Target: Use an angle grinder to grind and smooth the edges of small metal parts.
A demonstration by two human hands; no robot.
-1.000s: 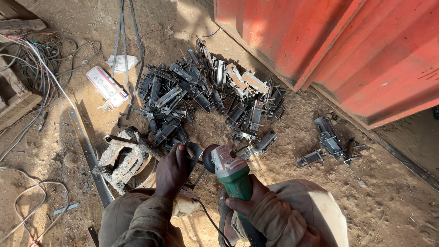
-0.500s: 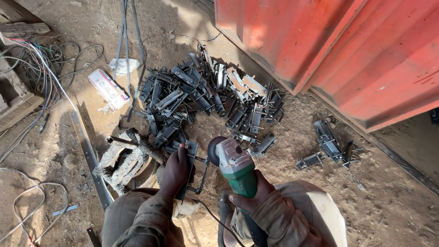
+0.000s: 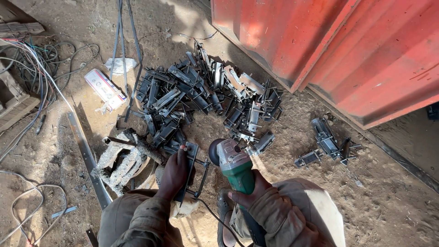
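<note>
Dull grey metal brackets [image 3: 201, 96] lie heaped on rough, dusty earth floor [image 3: 283, 137]. An angle grinder [image 3: 233, 164] has a matt green plastic body and scuffed metal head. Faded red corrugated metal wall [image 3: 329, 50].

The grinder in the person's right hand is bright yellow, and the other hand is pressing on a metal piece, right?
Not quite. In the head view the angle grinder in the right hand has a green body with a grey head, not yellow. The rest holds: the left hand presses down on a dark metal bracket on the dirt ground.
</note>
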